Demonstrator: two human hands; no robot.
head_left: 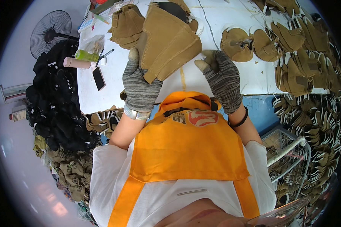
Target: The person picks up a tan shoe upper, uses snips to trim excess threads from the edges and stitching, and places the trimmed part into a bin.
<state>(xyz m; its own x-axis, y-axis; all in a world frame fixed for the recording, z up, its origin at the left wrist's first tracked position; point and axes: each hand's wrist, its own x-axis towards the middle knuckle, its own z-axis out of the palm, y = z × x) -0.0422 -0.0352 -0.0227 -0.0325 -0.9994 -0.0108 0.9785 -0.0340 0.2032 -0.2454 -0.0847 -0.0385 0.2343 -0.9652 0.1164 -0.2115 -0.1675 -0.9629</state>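
Note:
A brown suede boot upper (171, 42) with stitched seams is held up over the white table, a dark lining showing at its far edge. My left hand (142, 87), in a grey knitted glove with a pale thumb tip, grips its lower left side; the fingers are partly hidden behind it. Just off the piece's right edge is my right hand (224, 80), in a matching glove. Its thumb and fingers are bent but apart, with nothing seen between them. Another brown boot upper (127, 27) stands at the far left, beside the held one.
More brown uppers (236, 44) lie along the right of the white table (115, 96). At its left are a phone (99, 78), a pink bottle (76, 62), a green roll-shaped item (86, 56) and a pen (107, 53). A wire cart (288, 151) stands at lower right; black pieces (55, 102) are heaped left.

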